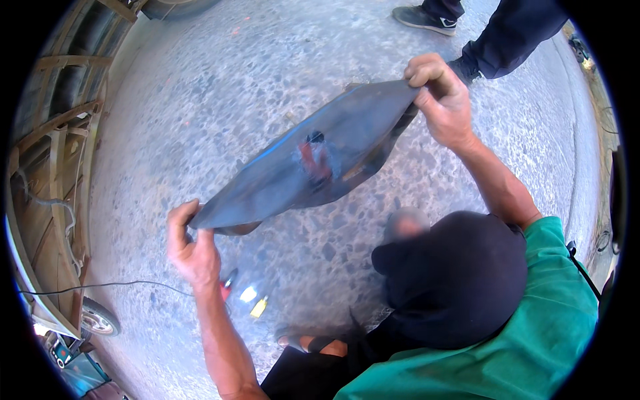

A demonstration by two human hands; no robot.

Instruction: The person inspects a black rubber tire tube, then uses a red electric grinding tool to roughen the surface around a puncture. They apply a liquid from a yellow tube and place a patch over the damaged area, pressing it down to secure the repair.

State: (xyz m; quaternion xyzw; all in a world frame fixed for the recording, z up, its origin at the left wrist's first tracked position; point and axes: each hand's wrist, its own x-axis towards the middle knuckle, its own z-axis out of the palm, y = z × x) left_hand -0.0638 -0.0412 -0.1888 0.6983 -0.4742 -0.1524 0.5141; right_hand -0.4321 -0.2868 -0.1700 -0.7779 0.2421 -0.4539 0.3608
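My left hand (190, 250) and right hand (440, 97) pinch the ends of a floppy rubber inner tube (313, 160), stretched between them, fingers closed tight.

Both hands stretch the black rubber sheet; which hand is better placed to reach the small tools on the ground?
Probably the left hand: it grips the low end of the rubber sheet, just above the small tools. The right hand holds the far, raised end.

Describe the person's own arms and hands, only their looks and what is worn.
Both forearms are bare, lean and sinewy, with no gloves, watch or rings visible. The left hand and right hand show bare fingers. A green short sleeve ends above the right elbow; the left upper arm is out of view.
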